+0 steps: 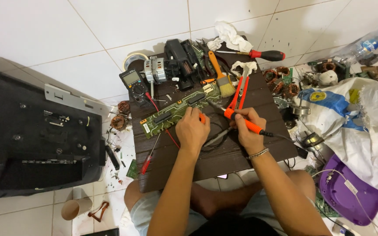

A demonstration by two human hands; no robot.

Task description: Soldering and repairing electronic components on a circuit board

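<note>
1. The right hand (246,126) has its fingers wrapped around an orange soldering iron (241,121). The metal tip points at the green circuit board (178,110).
2. The left hand (192,129) rests at the near edge of the board. Its fingers are curled in tight, and a bit of something orange shows at the fingertips. I cannot tell what it is.
3. The board lies flat on a dark wooden board (224,157) that sits across the person's legs.
4. The iron tip may be hot. The left fingers are very close to it, so a small slip could burn them.
5. The wooden board only rests on the legs. If a knee moves, it could tip, and the tools could slide off.
6. A cord (285,139) runs from the iron off to the right. A tug on it could pull the tip the wrong way.
7. A meter (134,83), a paintbrush (222,76), orange pliers (240,94) and a red screwdriver (263,55) lie at the far side.
8. The floor is white tile (110,35). A black TV back (31,140) lies to the left, and bags and a purple thing (351,192) to the right.
</note>
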